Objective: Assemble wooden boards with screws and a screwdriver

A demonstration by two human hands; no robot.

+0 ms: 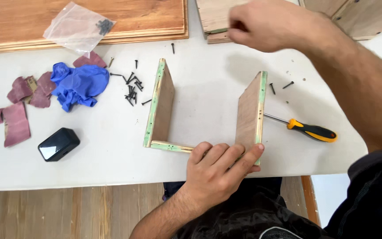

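Note:
A U-shaped frame of three plywood boards (162, 106) with green-painted edges stands on the white table (208, 93). My left hand (219, 170) lies over its near board and grips the near right corner, fingertips against the right upright board (250, 113). My right hand (261, 24) is raised at the far side, fingers closed beside a wooden board (211, 15); whether it pinches anything is hidden. An orange-and-black screwdriver (308, 129) lies just right of the frame.
A pile of black screws (132, 87) lies left of the frame, with two loose screws (280, 86) on the right. A blue glove (78, 84), sandpaper scraps (16, 117), a small black box (59, 144), a plastic bag (78, 26) and stacked wooden panels (32, 22) fill the left.

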